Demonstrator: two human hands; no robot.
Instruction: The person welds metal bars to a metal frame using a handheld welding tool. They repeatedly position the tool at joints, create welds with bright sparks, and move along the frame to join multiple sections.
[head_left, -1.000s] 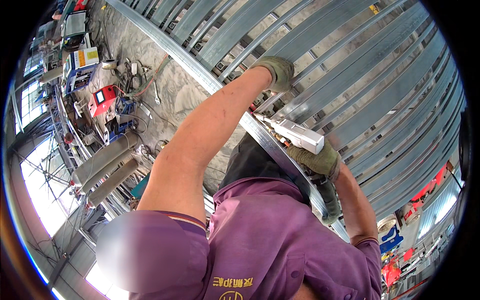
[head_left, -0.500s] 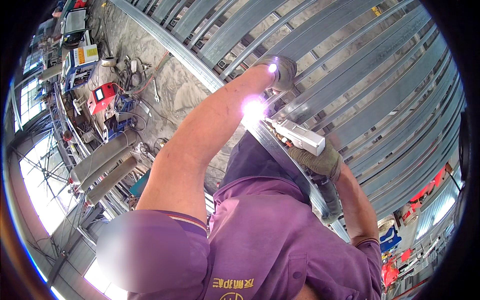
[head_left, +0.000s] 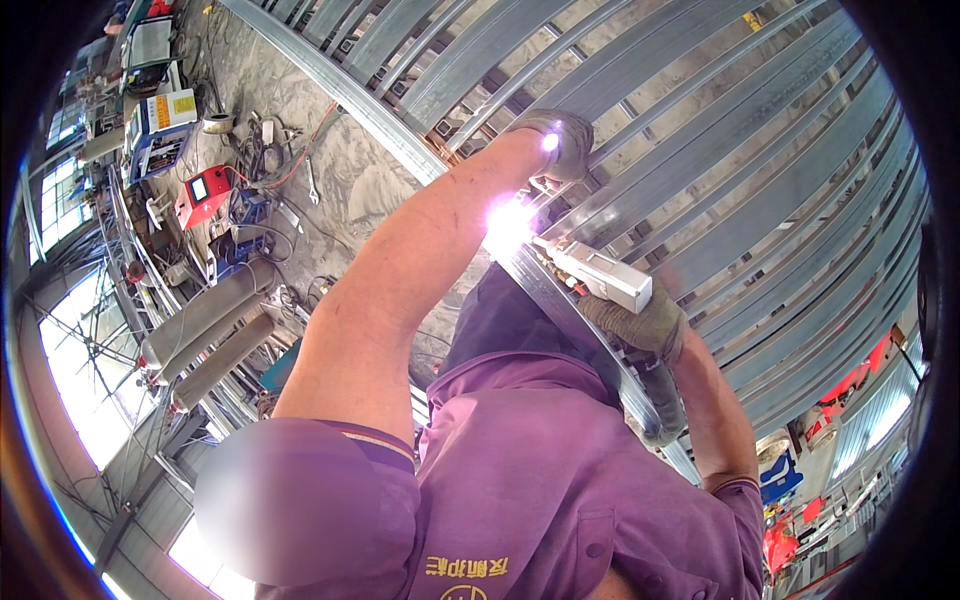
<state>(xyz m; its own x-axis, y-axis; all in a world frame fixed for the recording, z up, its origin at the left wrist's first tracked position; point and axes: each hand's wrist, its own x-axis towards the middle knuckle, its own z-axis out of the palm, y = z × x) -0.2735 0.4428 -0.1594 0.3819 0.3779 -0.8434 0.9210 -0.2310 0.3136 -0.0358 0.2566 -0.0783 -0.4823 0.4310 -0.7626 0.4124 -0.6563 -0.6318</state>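
My right hand (head_left: 640,325), in a grey work glove, is closed around a handheld welding torch (head_left: 607,274) with a pale box-shaped body. The torch's tip points left at a glaring white-pink light on the long metal rail (head_left: 565,312); the glare hides the spot beneath it. Beyond the light, my gloved left hand (head_left: 568,148) is curled over the end of a grey metal bar (head_left: 625,70) where it meets the rail. Its fingertips are partly hidden, and a small bright violet spot shows on the wrist side of that glove.
Several parallel metal bars (head_left: 700,140) spread across the right side. On the floor at left are a red box-shaped machine (head_left: 203,195), a blue-and-white machine (head_left: 165,125), a wrench (head_left: 313,180), cables, and grey cylinders (head_left: 215,315). A thick dark hose (head_left: 660,400) hangs below my right hand.
My right hand and the torch have shifted very slightly to the right, and the bright light with them. My left hand stays in place.
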